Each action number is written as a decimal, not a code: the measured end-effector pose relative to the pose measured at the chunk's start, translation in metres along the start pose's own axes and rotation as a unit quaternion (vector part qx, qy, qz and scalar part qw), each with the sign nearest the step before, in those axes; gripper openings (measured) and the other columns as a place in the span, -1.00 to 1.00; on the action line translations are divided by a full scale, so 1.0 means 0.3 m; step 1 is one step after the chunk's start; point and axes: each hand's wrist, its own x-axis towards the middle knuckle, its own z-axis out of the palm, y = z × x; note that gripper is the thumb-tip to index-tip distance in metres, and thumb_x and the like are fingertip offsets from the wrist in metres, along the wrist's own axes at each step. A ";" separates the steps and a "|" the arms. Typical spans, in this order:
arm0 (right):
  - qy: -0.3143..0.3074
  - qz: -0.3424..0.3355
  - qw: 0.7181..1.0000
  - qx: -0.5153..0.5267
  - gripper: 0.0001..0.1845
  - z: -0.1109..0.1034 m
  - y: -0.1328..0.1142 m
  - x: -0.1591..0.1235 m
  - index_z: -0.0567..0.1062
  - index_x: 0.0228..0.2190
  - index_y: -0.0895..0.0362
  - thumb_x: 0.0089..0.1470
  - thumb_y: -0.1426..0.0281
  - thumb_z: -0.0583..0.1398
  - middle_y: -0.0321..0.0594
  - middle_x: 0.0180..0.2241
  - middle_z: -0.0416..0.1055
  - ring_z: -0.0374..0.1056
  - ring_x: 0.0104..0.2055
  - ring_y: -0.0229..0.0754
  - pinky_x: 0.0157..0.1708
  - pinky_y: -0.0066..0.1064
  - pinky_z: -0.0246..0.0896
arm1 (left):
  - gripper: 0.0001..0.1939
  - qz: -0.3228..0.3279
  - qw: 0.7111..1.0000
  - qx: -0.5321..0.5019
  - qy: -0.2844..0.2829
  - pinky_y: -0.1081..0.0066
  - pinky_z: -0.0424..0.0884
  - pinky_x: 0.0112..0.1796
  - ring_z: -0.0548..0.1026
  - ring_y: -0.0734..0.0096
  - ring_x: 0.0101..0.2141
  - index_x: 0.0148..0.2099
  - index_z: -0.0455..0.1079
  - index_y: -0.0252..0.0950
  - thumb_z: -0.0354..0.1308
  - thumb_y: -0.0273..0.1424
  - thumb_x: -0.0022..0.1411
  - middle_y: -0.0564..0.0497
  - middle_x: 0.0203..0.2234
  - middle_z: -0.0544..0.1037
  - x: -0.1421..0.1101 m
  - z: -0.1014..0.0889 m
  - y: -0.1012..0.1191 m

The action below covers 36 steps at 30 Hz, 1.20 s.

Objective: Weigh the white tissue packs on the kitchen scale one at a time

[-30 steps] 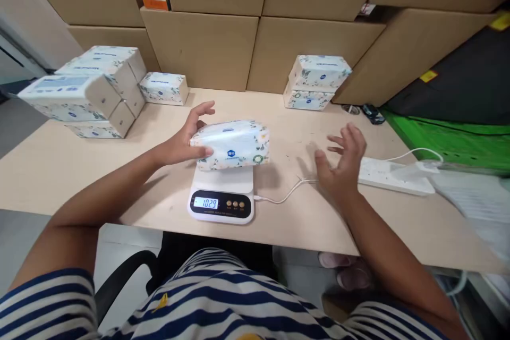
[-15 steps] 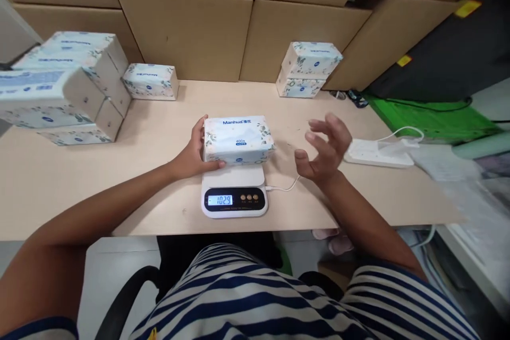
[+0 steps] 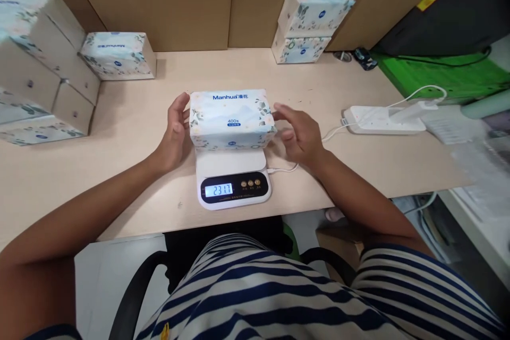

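A pack of tissues (image 3: 231, 117) marked Manhua lies flat on the rear of a white digital scale (image 3: 234, 201). The scale's lit display reads about 231.7. Beside the pack's left end is my left hand (image 3: 174, 135), open, its fingers slightly curved and partly behind the pack. On the other side, my right hand (image 3: 302, 133) is open too, with its index fingertip at or very near the pack's right end; whether it touches, I cannot tell. Neither hand grips the pack.
Several tissue packs (image 3: 43, 71) are stacked at the left, with a single pack (image 3: 118, 57) beside them. Two stacked packs (image 3: 314, 13) stand at the back right. A white power strip (image 3: 382, 119) lies at the right; cardboard boxes (image 3: 159, 0) line the back.
My left hand has let go of the tissue pack and drawn slightly away. My right hand has come in to the pack's right end. The reading went from about 102.9 to 231.7; the view shifted.
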 end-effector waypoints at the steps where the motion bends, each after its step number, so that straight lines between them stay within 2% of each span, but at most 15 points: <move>1: -0.011 -0.041 0.998 -0.047 -0.48 -0.010 0.006 0.007 0.52 0.25 -0.02 0.54 0.03 0.00 -0.15 -0.07 0.70 0.63 -0.09 -0.07 0.00 -0.15 0.53 | -0.06 -0.018 1.000 -0.014 0.012 -0.22 0.16 0.53 0.07 -0.18 0.60 0.53 0.09 0.17 -0.19 0.51 0.31 -0.06 0.61 0.08 -0.003 0.017 0.023; 2: -0.028 -0.070 0.993 -0.091 -0.55 -0.018 0.009 0.013 0.60 0.11 0.03 0.54 0.11 0.02 -0.17 -0.17 0.70 0.60 -0.18 -0.10 -0.05 -0.18 0.50 | -0.07 -0.041 0.999 -0.029 0.016 -0.21 0.15 0.54 0.05 -0.15 0.61 0.52 0.11 0.13 -0.26 0.49 0.35 -0.07 0.60 0.12 -0.007 0.037 0.051; 4: -0.079 -0.080 0.981 -0.161 -0.63 -0.031 0.011 0.021 0.64 -0.12 0.07 0.50 0.28 0.04 -0.18 -0.32 0.66 0.54 -0.28 -0.13 -0.13 -0.22 0.44 | -0.03 -0.086 0.995 -0.056 0.007 -0.21 0.18 0.53 0.06 -0.15 0.61 0.54 0.12 0.05 -0.37 0.47 0.37 -0.12 0.56 0.22 -0.015 0.082 0.110; 7: -0.166 -0.066 0.959 -0.222 -0.70 -0.041 0.007 0.022 0.62 -0.25 0.07 0.42 0.37 0.09 -0.19 -0.41 0.59 0.48 -0.32 -0.12 -0.18 -0.23 0.39 | 0.03 -0.111 0.989 -0.086 -0.045 -0.22 0.30 0.48 0.14 -0.18 0.59 0.60 0.02 0.04 -0.43 0.49 0.35 -0.14 0.51 0.34 -0.027 0.134 0.167; 9: -0.193 -0.076 0.951 -0.230 -0.74 -0.042 0.006 0.019 0.59 -0.29 0.07 0.41 0.37 0.13 -0.19 -0.42 0.58 0.47 -0.31 -0.11 -0.18 -0.23 0.39 | 0.05 -0.123 0.985 -0.096 -0.068 -0.24 0.36 0.45 0.19 -0.20 0.57 0.64 -0.06 0.06 -0.43 0.49 0.35 -0.13 0.49 0.38 -0.035 0.145 0.173; 13: -0.159 -0.138 0.958 -0.196 -0.79 -0.034 0.002 0.019 0.53 -0.32 0.10 0.40 0.41 0.17 -0.20 -0.42 0.55 0.44 -0.33 -0.13 -0.23 -0.26 0.35 | 0.11 -0.153 0.980 -0.098 -0.081 -0.22 0.37 0.45 0.19 -0.21 0.57 0.68 -0.19 0.03 -0.40 0.52 0.32 -0.13 0.51 0.36 -0.054 0.137 0.165; 18: -0.121 -0.185 0.955 -0.200 -0.77 -0.026 -0.006 0.025 0.45 -0.39 0.09 0.38 0.48 0.18 -0.24 -0.46 0.49 0.37 -0.38 -0.16 -0.31 -0.29 0.25 | 0.08 -0.173 0.974 -0.104 -0.100 -0.21 0.32 0.49 0.13 -0.14 0.60 0.70 -0.36 0.09 -0.41 0.49 0.35 -0.08 0.56 0.29 -0.074 0.149 0.212; 24: -0.169 -0.111 0.957 -0.207 -0.73 -0.026 0.003 0.005 0.39 -0.46 0.05 0.33 0.44 0.17 -0.21 -0.49 0.44 0.34 -0.38 -0.12 -0.32 -0.27 0.18 | 0.08 -0.166 0.981 -0.080 -0.068 -0.20 0.24 0.52 0.04 -0.14 0.62 0.70 -0.35 0.03 -0.42 0.47 0.37 -0.09 0.57 0.25 -0.107 0.181 0.225; 29: -0.145 -0.128 0.956 -0.222 -0.73 -0.018 -0.005 -0.007 0.37 -0.46 0.04 0.33 0.45 0.16 -0.21 -0.50 0.44 0.36 -0.37 -0.11 -0.32 -0.27 0.18 | 0.06 -0.172 0.978 -0.103 -0.057 -0.21 0.24 0.52 0.05 -0.11 0.62 0.71 -0.36 0.04 -0.40 0.45 0.40 -0.08 0.58 0.24 -0.113 0.181 0.209; 33: -0.181 -0.084 0.958 -0.206 -0.74 -0.016 -0.011 -0.013 0.39 -0.44 0.05 0.34 0.43 0.17 -0.19 -0.47 0.44 0.36 -0.35 -0.10 -0.28 -0.25 0.19 | 0.06 -0.176 0.978 -0.102 -0.051 -0.22 0.31 0.48 0.12 -0.13 0.60 0.71 -0.35 0.05 -0.38 0.46 0.39 -0.09 0.56 0.28 -0.110 0.180 0.211; 36: -0.181 -0.073 0.964 -0.181 -0.77 -0.016 -0.013 -0.017 0.41 -0.41 0.06 0.33 0.45 0.17 -0.18 -0.46 0.46 0.36 -0.34 -0.10 -0.26 -0.25 0.20 | 0.04 -0.179 0.976 -0.111 -0.059 -0.20 0.30 0.50 0.10 -0.10 0.61 0.70 -0.35 0.07 -0.40 0.45 0.40 -0.05 0.57 0.26 -0.107 0.184 0.215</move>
